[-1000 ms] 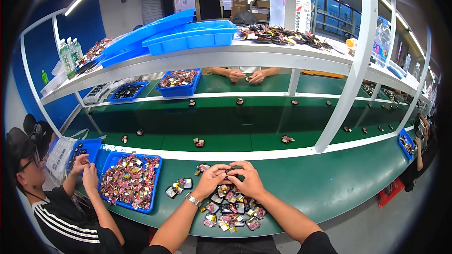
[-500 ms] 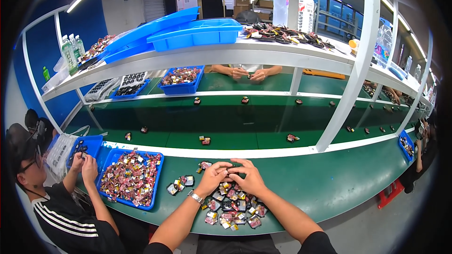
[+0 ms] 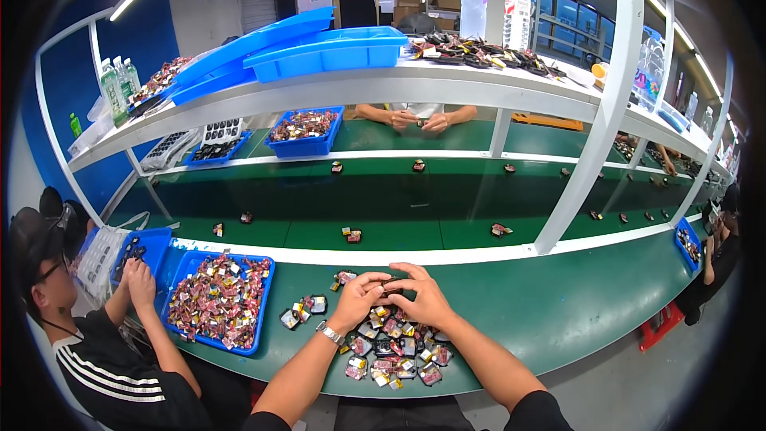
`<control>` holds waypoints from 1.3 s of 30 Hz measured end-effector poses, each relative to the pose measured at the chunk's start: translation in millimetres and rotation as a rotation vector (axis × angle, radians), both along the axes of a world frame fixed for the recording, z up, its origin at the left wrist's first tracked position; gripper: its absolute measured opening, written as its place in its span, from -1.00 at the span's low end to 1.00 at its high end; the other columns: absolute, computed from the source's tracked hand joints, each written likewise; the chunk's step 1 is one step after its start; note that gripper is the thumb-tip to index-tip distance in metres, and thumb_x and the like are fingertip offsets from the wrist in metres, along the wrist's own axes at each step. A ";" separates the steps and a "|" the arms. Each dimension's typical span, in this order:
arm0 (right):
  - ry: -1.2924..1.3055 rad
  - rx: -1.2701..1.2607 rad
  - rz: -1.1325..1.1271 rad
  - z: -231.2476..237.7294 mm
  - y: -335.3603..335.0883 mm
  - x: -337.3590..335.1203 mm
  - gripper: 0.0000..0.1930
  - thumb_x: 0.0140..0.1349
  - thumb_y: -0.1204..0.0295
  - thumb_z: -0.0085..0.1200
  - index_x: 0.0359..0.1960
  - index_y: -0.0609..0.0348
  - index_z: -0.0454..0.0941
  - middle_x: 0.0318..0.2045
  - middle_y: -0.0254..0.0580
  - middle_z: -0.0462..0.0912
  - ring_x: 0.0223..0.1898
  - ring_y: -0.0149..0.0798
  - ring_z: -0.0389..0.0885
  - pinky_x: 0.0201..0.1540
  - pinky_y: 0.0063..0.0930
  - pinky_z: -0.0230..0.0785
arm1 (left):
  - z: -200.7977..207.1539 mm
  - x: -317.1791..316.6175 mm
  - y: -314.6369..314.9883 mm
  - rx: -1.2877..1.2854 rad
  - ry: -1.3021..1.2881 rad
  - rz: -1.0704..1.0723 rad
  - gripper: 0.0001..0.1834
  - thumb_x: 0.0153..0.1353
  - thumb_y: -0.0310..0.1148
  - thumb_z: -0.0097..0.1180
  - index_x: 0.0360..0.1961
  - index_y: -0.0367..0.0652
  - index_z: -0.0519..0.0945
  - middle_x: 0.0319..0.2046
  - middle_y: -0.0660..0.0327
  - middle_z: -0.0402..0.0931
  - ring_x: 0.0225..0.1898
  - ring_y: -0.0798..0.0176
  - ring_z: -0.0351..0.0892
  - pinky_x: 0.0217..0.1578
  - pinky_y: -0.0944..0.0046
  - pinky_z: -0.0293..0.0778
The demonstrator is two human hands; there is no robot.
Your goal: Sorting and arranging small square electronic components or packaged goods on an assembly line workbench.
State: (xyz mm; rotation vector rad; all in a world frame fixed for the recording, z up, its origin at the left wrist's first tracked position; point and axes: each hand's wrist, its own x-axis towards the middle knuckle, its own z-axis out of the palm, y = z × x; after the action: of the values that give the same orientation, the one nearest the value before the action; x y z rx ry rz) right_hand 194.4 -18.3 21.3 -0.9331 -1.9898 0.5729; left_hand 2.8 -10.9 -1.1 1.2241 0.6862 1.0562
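Observation:
My left hand (image 3: 358,303) and my right hand (image 3: 423,302) meet above a pile of small electronic modules (image 3: 399,349) with black casings, red boards and silver-and-yellow parts. Pinched between the fingertips of both is a small dark module (image 3: 392,290), mostly covered by the fingers. Just beside the left hand lies a loose module (image 3: 343,278). Farther left, by the wrist with the metal watch, rests a small cluster of modules (image 3: 305,310).
A blue bin (image 3: 267,303) full of modules stands on the green bench (image 3: 558,303) at left, near a co-worker (image 3: 120,351). Beyond a white rail, a green conveyor (image 3: 431,233) carries spaced modules. Overhead, a white shelf (image 3: 479,84) on posts holds blue trays (image 3: 327,56).
Modules on the conveyor have shifted slightly right. My hands keep hold of the small module, fingers moving only a little. The co-worker's hands at left have shifted slightly.

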 end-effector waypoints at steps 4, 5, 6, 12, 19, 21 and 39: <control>0.059 -0.050 -0.038 -2.2 -1.5 -4.4 -0.79 0.06 0.44 0.22 -0.22 0.04 0.69 0.13 -0.17 0.49 0.21 -0.02 0.37 0.25 -0.17 0.22 | 0.3 -0.2 -1.2 -0.041 -0.036 0.009 -0.72 0.37 -0.55 -0.11 0.09 -0.37 0.38 -0.07 0.01 0.54 -0.03 0.19 0.59 0.00 0.22 0.60; 0.071 -0.043 -0.042 -3.7 -2.5 -5.4 -0.79 0.06 0.45 0.22 -0.22 0.04 0.69 0.12 -0.16 0.50 0.20 -0.01 0.38 0.25 -0.17 0.22 | -0.8 0.6 -1.2 -0.031 -0.048 0.009 -0.71 0.37 -0.54 -0.11 0.09 -0.37 0.38 -0.07 0.02 0.54 -0.03 0.19 0.59 0.01 0.21 0.60; 0.070 -0.048 -0.048 -3.8 -0.2 -5.7 -0.79 0.06 0.45 0.22 -0.22 0.04 0.69 0.12 -0.16 0.50 0.20 -0.01 0.38 0.25 -0.17 0.22 | -1.1 0.8 1.5 -0.036 -0.049 0.003 -0.71 0.37 -0.54 -0.11 0.09 -0.37 0.38 -0.07 0.02 0.54 -0.03 0.19 0.59 0.01 0.21 0.60; 0.016 0.023 -0.100 0.4 -1.5 -3.1 -0.79 0.08 0.48 0.19 -0.21 0.10 0.68 0.08 -0.11 0.53 0.18 -0.04 0.41 0.19 -0.22 0.32 | -0.4 3.7 0.1 -0.032 -0.028 0.033 -0.70 0.39 -0.52 -0.12 0.11 -0.36 0.37 -0.05 0.02 0.53 -0.03 0.19 0.59 0.01 0.20 0.60; 0.075 0.214 -0.191 2.2 -1.4 -13.9 -0.86 0.03 0.57 0.20 -0.33 0.16 0.61 -0.20 -0.18 0.58 -0.14 -0.10 0.58 -0.11 -0.32 0.47 | -1.8 -0.4 2.8 -0.050 -0.014 0.013 -0.69 0.39 -0.52 -0.12 0.12 -0.35 0.36 -0.03 0.05 0.53 -0.01 0.21 0.58 0.00 0.19 0.61; 0.044 0.248 -0.195 1.8 -2.9 -13.5 -0.85 0.02 0.57 0.21 -0.32 0.17 0.61 -0.22 -0.18 0.58 -0.17 -0.11 0.58 -0.14 -0.33 0.48 | -1.7 0.0 2.7 -0.061 -0.016 0.009 -0.69 0.38 -0.52 -0.12 0.12 -0.34 0.36 -0.03 0.06 0.54 -0.02 0.22 0.58 -0.01 0.20 0.61; -0.114 0.354 -0.231 -0.9 -6.7 -16.8 -0.86 0.02 0.54 0.21 -0.34 0.18 0.59 -0.25 -0.20 0.59 -0.21 -0.13 0.59 -0.18 -0.32 0.51 | -0.2 -1.2 2.1 -0.091 0.022 0.024 -0.71 0.38 -0.50 -0.10 0.09 -0.34 0.40 -0.07 0.09 0.57 -0.08 0.28 0.61 -0.10 0.30 0.63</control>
State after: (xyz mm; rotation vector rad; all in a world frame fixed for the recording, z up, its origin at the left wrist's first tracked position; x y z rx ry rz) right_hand 177.6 -25.0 20.4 -0.9701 -1.9630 0.0350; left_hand 1.6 -8.7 -1.3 1.1527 0.7595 1.0221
